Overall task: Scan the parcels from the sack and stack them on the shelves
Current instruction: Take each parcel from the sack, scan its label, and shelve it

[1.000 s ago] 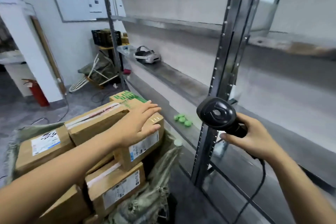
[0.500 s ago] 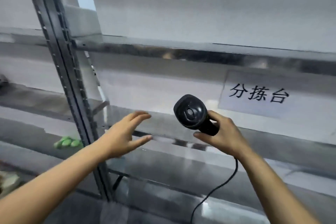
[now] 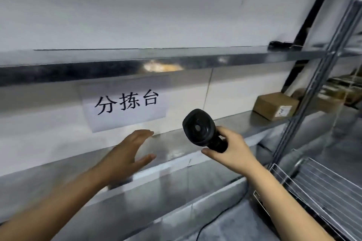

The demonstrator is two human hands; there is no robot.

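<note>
One cardboard parcel [image 3: 275,106] sits on the metal shelf [image 3: 244,123] at the right of the frame. The right hand [image 3: 232,149] grips the barcode scanner [image 3: 200,128]. The left hand [image 3: 128,155] is flat and holds nothing. The sack is out of sight, so more parcels likely wait.

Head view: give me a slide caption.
Right hand grips a black scanner before a steel shelf; left hand open and empty; one parcel sits farther right.

Glossy metal shelf [image 3: 176,60], matt cardboard parcel [image 3: 274,104]
</note>
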